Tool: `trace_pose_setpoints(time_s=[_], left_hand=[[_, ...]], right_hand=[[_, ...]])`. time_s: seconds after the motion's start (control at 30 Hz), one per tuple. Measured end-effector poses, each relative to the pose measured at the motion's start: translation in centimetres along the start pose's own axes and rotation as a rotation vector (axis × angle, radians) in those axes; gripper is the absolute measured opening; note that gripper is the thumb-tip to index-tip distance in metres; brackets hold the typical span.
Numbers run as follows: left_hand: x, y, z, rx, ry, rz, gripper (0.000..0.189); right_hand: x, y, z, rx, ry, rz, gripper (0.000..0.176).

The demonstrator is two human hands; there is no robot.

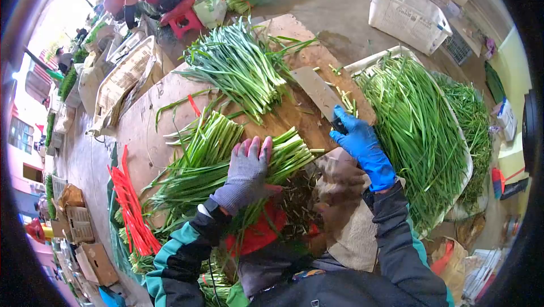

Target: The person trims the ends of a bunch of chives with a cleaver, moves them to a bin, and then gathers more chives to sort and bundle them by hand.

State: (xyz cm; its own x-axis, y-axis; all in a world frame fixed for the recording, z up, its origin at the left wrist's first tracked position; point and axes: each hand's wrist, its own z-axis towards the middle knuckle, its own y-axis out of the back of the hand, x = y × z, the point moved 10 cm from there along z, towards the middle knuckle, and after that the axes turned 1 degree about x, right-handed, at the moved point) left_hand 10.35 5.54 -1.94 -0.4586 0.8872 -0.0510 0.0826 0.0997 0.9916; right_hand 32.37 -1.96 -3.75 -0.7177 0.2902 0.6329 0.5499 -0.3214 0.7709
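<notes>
A bundle of long green stalks (292,153), with pale ends to the right and loose leaves trailing left, lies on a wooden tabletop (153,109). The left hand (245,166), in a grey glove, rests over its middle, fingers side by side; whether the thumb closes beneath cannot be told. To the right, the blue-gloved right hand (361,147) is wrapped around the handle of a broad knife (315,89), whose blade points far left, beside pale cut scraps (345,101). A larger pile of greens (235,69) lies beyond the bundle, red strips (133,210) to the left, and a filled white crate (468,165) at right.
</notes>
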Motion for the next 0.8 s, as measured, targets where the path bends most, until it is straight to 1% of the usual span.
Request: trace_pose_setpoints(time_s=[0.07,0.17,0.23,0.27,0.3,0.33,0.37,0.43,0.5,0.57,0.6,0.63,0.7,0.73,0.77,0.8], left_hand=[[0.1,-0.3,0.1,-0.001,-0.003,0.000,0.115],[-0.3,-0.3,-0.1,-0.034,-0.006,0.026,0.111],[-0.6,-0.3,-0.2,-0.002,-0.006,0.000,0.109],[-0.8,-0.1,-0.2,-0.021,-0.007,-0.002,0.104],[-1.0,-0.2,-0.3,-0.020,-0.010,-0.003,0.104],[-1.0,-0.8,-0.4,0.024,-0.004,0.006,0.108],[-1.0,-1.3,-0.4,0.067,0.002,0.016,0.113],[-1.3,-1.7,-0.5,0.099,-0.002,0.031,0.111],[-1.4,-2.0,-0.5,0.127,-0.004,0.051,0.109],[-1.7,-2.3,-0.7,0.155,-0.032,0.083,0.107],[-1.8,-2.3,-0.8,0.152,-0.033,0.085,0.107],[-1.9,-2.2,-0.9,0.146,-0.042,0.100,0.106],[-2.0,-2.0,-0.9,0.135,-0.051,0.117,0.106],[-1.8,-2.2,-0.8,0.144,-0.052,0.102,0.104],[-1.8,-2.3,-0.8,0.155,-0.055,0.087,0.103],[-1.9,-2.1,-0.9,0.152,-0.059,0.088,0.103]], right_hand=[[0.0,-0.5,0.4,-0.052,0.109,-0.054,0.057],[0.2,-0.3,1.4,-0.053,0.119,-0.110,0.058],[1.1,0.8,1.9,-0.050,0.103,-0.060,0.055],[1.5,1.6,2.0,-0.097,0.131,-0.057,0.053],[2.1,2.5,1.8,-0.142,0.159,-0.054,0.050],[3.3,4.3,1.3,-0.221,0.185,-0.056,0.042],[3.1,4.3,1.1,-0.221,0.184,-0.058,0.042],[2.2,4.8,0.1,-0.230,0.131,0.100,0.037],[2.9,4.5,-1.3,-0.218,0.140,0.092,0.034],[3.7,3.1,-2.6,-0.117,0.119,0.252,0.037],[5.6,3.1,-3.3,-0.124,0.258,0.169,0.046],[6.3,3.1,-3.7,-0.127,0.259,0.167,0.046],[8.8,3.1,-4.4,-0.125,0.335,0.062,0.055],[10.3,2.7,-4.4,-0.059,0.371,0.109,0.067],[11.2,2.1,-4.2,-0.062,0.372,0.107,0.067],[13.3,0.7,-4.5,0.003,0.494,0.033,0.074]])
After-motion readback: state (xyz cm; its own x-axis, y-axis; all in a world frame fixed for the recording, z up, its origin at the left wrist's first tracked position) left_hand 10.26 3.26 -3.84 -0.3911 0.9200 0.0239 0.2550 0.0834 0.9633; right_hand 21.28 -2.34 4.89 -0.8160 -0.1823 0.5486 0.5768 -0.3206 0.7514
